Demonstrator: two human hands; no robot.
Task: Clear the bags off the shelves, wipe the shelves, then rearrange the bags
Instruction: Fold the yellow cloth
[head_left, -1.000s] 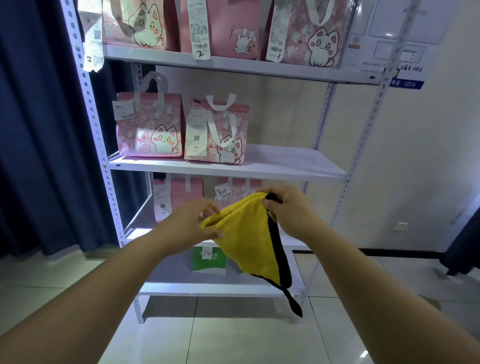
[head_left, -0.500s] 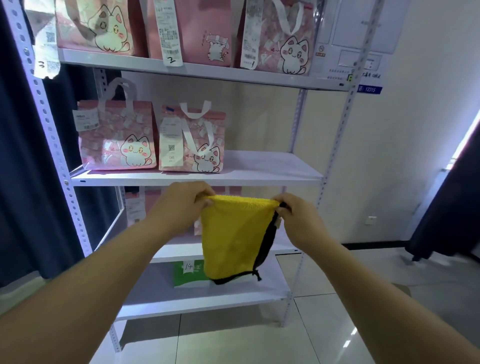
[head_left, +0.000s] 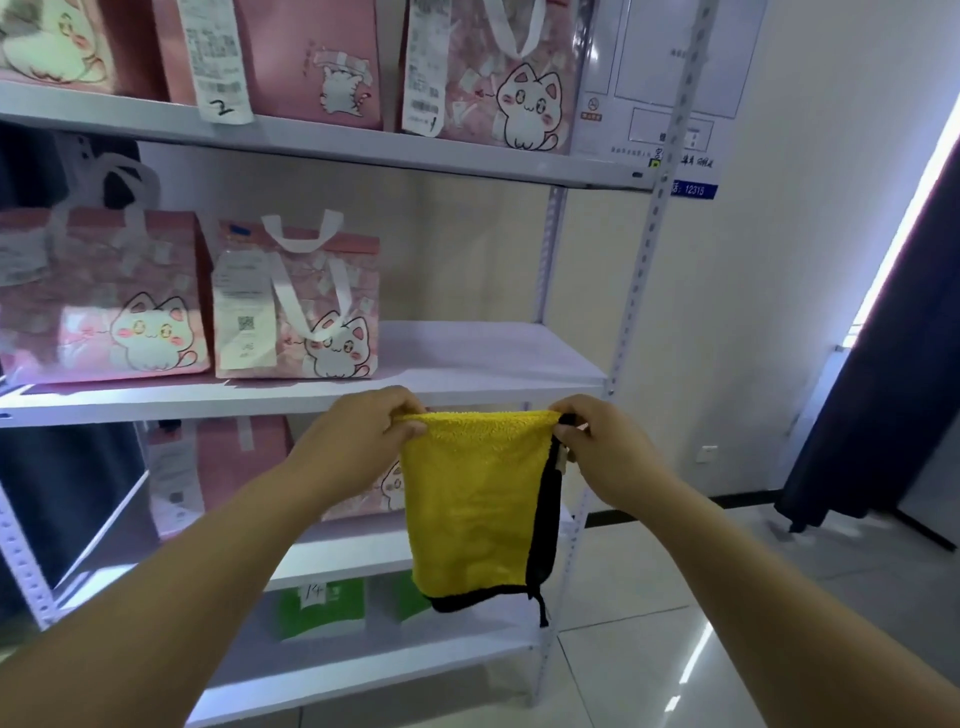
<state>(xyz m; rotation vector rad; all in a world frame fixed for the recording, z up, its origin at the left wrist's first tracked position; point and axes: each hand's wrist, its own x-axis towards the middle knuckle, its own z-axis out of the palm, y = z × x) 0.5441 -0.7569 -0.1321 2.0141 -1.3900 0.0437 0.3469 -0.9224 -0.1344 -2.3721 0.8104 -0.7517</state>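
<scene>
Now left hand (head_left: 363, 436), right hand (head_left: 605, 452) pinch yellow cloth (head_left: 475, 506) before shelf (head_left: 467, 364)

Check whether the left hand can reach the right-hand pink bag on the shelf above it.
Probably, once freed: the left hand pinches the yellow cloth, but nothing stands between it and the pink bag just above.

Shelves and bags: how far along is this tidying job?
Little looks done: bags sit on all four shelves. In hand: the left hand and right hand pinch a yellow cloth by its top corners. Left: clearing, wiping, rearranging.
</scene>
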